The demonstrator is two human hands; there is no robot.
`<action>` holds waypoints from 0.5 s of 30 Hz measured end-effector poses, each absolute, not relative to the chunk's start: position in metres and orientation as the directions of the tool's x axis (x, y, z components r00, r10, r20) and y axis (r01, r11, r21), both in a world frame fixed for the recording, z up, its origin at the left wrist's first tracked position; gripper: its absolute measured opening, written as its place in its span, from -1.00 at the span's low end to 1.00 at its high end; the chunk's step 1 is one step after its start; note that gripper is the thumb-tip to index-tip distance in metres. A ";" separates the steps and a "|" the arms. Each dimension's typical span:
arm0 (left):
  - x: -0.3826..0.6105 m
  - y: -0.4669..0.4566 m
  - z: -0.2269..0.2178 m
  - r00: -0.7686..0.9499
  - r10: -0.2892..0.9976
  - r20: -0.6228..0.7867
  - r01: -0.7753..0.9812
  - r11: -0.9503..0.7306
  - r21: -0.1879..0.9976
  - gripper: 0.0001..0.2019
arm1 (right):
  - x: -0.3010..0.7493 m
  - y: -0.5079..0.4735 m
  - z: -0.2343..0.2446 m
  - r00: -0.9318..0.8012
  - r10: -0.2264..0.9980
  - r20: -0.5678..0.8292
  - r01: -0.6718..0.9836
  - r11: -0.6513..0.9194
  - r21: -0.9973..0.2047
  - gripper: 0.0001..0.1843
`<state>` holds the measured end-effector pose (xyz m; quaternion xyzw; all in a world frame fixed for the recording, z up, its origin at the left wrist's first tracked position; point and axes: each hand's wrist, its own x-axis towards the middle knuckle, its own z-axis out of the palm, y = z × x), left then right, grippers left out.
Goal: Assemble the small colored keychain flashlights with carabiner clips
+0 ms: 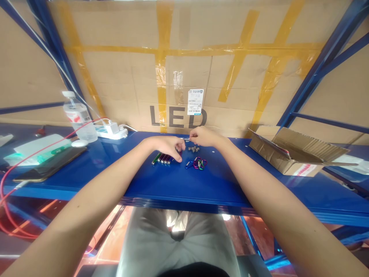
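Note:
Both of my hands meet over the far middle of the blue shelf [201, 184]. My left hand [168, 146] is curled, fingertips pinched by a small metal piece [186, 140]. My right hand [201, 136] pinches the same small silvery piece from the other side. Under my left hand lies a row of small coloured cylinders with silver tips [162, 158]. A cluster of small silver parts [194, 149] sits below my right hand. Several coloured carabiners [197, 164] lie just nearer to me.
An open cardboard box [294, 154] sits at the right. At the left are a water bottle [79, 119], a white power strip [111, 130], a dark phone [49, 163] and a red cable [17, 165]. A taped cardboard wall marked LED [178, 117] stands behind.

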<state>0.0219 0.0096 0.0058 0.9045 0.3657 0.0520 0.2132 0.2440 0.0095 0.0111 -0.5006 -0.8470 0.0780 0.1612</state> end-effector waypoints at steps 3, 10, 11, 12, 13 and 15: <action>0.019 0.012 0.007 0.683 0.728 0.068 0.523 -0.552 0.649 -0.54 | 0.246 0.006 0.012 -0.427 0.871 0.242 0.826 0.485 -0.288 -0.82; 0.021 0.019 0.006 0.505 0.844 0.180 0.087 -0.257 0.963 -0.63 | 0.249 0.007 0.009 -0.403 0.883 0.241 0.820 0.465 -0.334 -0.80; 0.023 0.020 0.005 0.479 0.863 0.160 0.086 -0.228 0.970 -0.62 | 0.249 0.007 0.009 -0.403 0.886 0.228 0.821 0.460 -0.337 -0.79; 0.026 0.020 0.003 0.451 0.882 0.136 0.107 -0.205 0.973 -0.63 | 0.250 0.008 0.008 -0.405 0.890 0.210 0.825 0.455 -0.337 -0.79; 0.028 0.020 0.002 0.423 0.899 0.116 0.146 -0.194 0.970 -0.65 | 0.250 0.008 0.008 -0.407 0.894 0.190 0.828 0.449 -0.336 -0.79; 0.032 0.020 0.000 0.382 0.917 0.112 0.247 -0.219 0.944 -0.79 | 0.249 0.009 0.007 -0.411 0.899 0.153 0.834 0.439 -0.334 -0.82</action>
